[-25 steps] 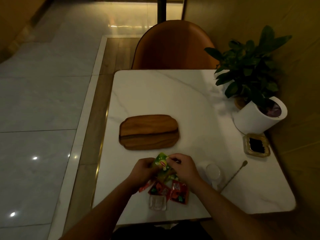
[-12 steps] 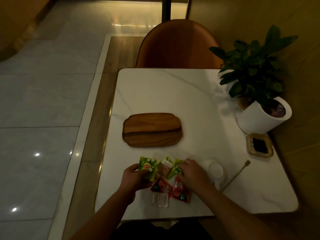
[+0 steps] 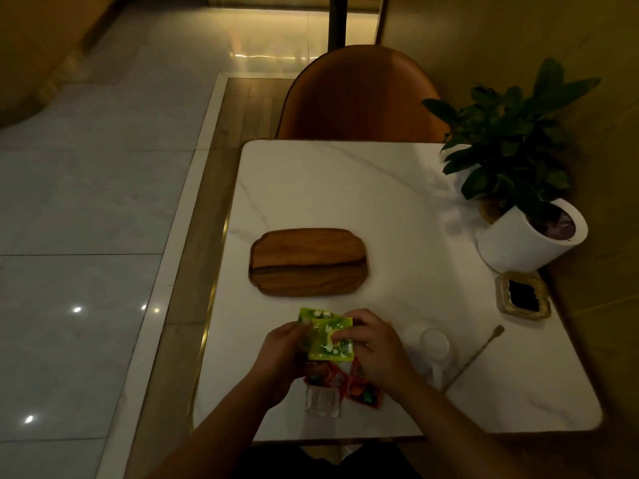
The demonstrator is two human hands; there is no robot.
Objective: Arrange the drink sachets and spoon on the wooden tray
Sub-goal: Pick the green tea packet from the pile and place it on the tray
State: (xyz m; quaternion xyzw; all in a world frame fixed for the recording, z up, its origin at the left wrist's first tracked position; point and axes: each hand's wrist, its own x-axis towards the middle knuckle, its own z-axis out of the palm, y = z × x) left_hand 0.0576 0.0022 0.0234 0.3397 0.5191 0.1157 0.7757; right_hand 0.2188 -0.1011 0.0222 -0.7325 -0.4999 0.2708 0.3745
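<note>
The wooden tray (image 3: 308,261) lies bare in the middle of the white marble table (image 3: 345,188). Just in front of it my left hand (image 3: 281,354) and my right hand (image 3: 375,344) hold a stack of green drink sachets (image 3: 328,337) between them, above the table's near edge. Red sachets (image 3: 363,392) lie under my hands, beside a small clear packet (image 3: 322,402). A long thin spoon (image 3: 475,357) rests on the table to the right, apart from both hands.
A white cup (image 3: 435,344) stands just right of my right hand. A potted plant in a white pot (image 3: 529,236) and a small square dish (image 3: 522,296) sit at the table's right edge. An orange chair (image 3: 359,95) stands at the far side.
The green sachets were fanned apart between my hands; now they are gathered into one stack held by both hands. The view has shifted slightly.
</note>
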